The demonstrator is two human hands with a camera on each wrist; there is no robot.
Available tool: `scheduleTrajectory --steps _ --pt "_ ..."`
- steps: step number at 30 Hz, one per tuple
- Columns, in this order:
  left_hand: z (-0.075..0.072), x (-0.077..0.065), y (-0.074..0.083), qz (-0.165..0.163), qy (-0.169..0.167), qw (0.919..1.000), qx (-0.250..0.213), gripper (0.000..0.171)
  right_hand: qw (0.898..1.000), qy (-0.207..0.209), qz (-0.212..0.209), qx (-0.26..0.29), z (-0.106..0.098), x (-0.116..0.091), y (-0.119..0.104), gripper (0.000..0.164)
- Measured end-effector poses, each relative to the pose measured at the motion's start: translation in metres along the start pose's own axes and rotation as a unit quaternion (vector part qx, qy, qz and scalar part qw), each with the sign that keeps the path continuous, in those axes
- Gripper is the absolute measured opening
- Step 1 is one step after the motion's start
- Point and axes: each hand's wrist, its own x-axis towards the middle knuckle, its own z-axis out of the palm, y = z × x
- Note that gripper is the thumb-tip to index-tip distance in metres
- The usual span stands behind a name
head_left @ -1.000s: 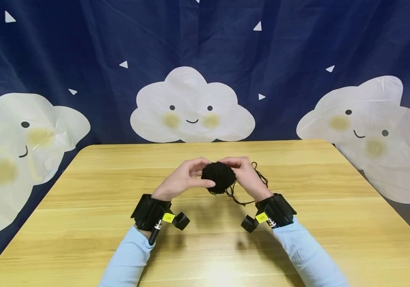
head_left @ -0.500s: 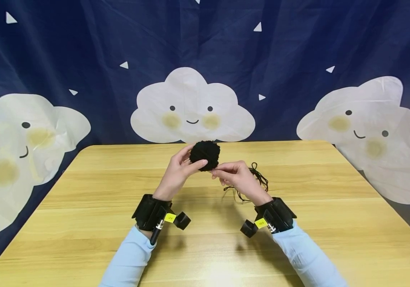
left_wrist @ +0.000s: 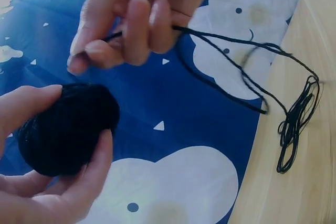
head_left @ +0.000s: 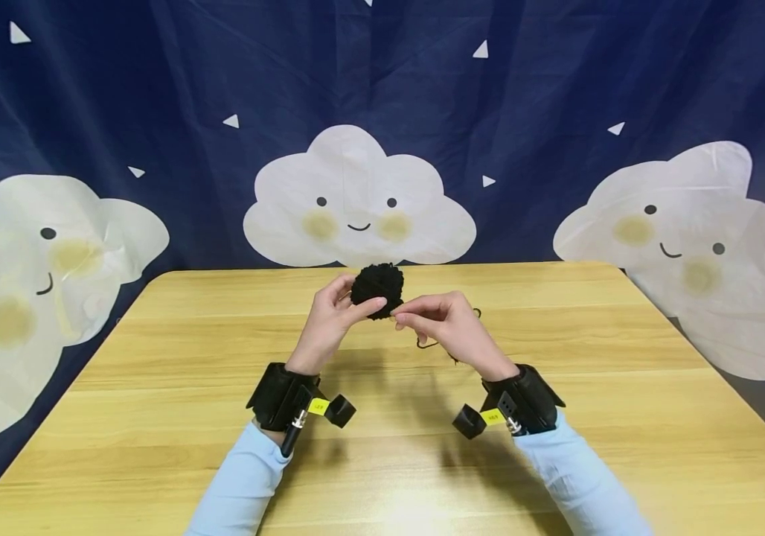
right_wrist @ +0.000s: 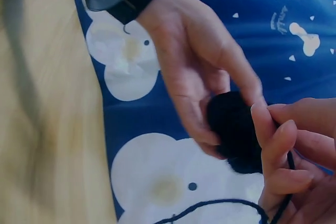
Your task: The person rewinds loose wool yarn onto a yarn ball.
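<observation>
A round ball of black yarn (head_left: 377,289) is held up over the far part of the table by my left hand (head_left: 324,321). In the left wrist view the thumb and fingers curl round the yarn ball (left_wrist: 71,129). Just right of it, my right hand (head_left: 452,326) pinches a strand of black yarn (right_wrist: 290,166) between thumb and forefinger, fingertips right at the ball's lower edge in the head view. From that hand the strand runs to a loose tangle of yarn (left_wrist: 298,124) on the table, mostly hidden behind the right hand in the head view.
The wooden table (head_left: 382,454) spreads under both arms. Behind its far edge hangs a dark blue curtain (head_left: 423,82) printed with white clouds. Each wrist carries a black camera mount, such as the left one (head_left: 282,398).
The ball has been raised and moved left, away from the near table. My right hand has gone from holding the ball's side to pinching the strand.
</observation>
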Motion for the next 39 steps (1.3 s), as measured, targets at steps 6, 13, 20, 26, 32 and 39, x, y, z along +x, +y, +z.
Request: scheduleTrajectory --steps 6,13,20,26,32,39 --pt "0.013 -0.014 0.044 -0.063 -0.017 0.9976 0.023 0.052 0.999 0.027 -0.017 0.012 -0.007 0.004 -0.006 0.017" --pt "0.014 -0.013 0.047 -0.074 -0.085 0.9925 0.049 0.056 0.995 0.061 -0.041 0.067 -0.015 0.012 -0.008 0.019" --pt "0.014 -0.014 0.046 -0.044 -0.173 0.9827 0.047 0.053 0.994 0.084 -0.036 0.066 -0.017 0.016 -0.003 0.021" --pt "0.016 -0.015 0.050 -0.044 -0.180 0.9827 -0.001 0.056 0.993 0.090 -0.001 0.071 -0.013 0.017 0.014 0.022" --pt "0.016 -0.015 0.051 -0.007 -0.127 0.9917 -0.022 0.064 0.995 0.068 0.014 0.067 -0.003 0.015 0.027 0.018" --pt "0.016 -0.015 0.048 -0.001 -0.040 0.9991 -0.017 0.045 0.999 0.002 0.019 0.035 0.009 0.011 0.026 0.016"
